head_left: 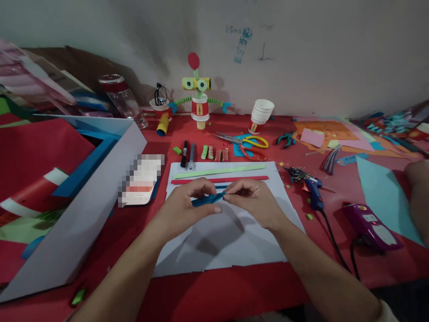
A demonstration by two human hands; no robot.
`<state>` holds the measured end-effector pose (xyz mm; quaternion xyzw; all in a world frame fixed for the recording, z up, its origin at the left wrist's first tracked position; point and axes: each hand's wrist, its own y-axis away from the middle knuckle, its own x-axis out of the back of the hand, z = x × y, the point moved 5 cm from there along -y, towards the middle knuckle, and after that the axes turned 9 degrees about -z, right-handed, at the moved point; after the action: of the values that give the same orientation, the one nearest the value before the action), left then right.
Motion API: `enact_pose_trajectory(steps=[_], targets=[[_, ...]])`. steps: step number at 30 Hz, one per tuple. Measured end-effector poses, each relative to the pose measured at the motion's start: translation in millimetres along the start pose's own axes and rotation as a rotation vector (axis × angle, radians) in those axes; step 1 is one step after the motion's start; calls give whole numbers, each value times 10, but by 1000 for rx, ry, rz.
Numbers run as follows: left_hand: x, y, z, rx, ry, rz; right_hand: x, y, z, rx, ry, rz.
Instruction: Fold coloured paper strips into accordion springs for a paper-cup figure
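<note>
Between my two hands is a folded blue paper strip (208,199), held above a white sheet (231,241). My left hand (191,203) grips its left part between thumb and fingers. At the strip's right end, my right hand (250,199) pinches with thumb and fingertips. Just beyond my hands, a red paper strip (234,179) and a light green paper strip (221,171) lie across the sheet. Part of another blue strip (219,187) shows between my hands.
Behind the sheet stand a paper-cup robot (200,107), stacked paper cups (261,114), scissors (250,141) and two pens (188,154). A phone (142,181) and white box (83,205) are left. A glue gun (313,192) and purple device (372,226) lie right, near another person's arm (417,197).
</note>
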<state>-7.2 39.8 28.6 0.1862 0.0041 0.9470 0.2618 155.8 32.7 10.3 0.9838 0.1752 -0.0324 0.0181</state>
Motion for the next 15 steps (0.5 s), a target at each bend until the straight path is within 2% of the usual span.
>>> enact_pose_trajectory(steps=[3, 6, 15], targets=[[38, 19, 40, 14, -105, 90, 1, 1, -15, 1, -36, 0], [69, 34, 77, 26, -85, 155, 0, 7, -32, 3, -57, 9], [100, 56, 95, 7, -30, 232, -8, 38, -60, 84, -48, 93]])
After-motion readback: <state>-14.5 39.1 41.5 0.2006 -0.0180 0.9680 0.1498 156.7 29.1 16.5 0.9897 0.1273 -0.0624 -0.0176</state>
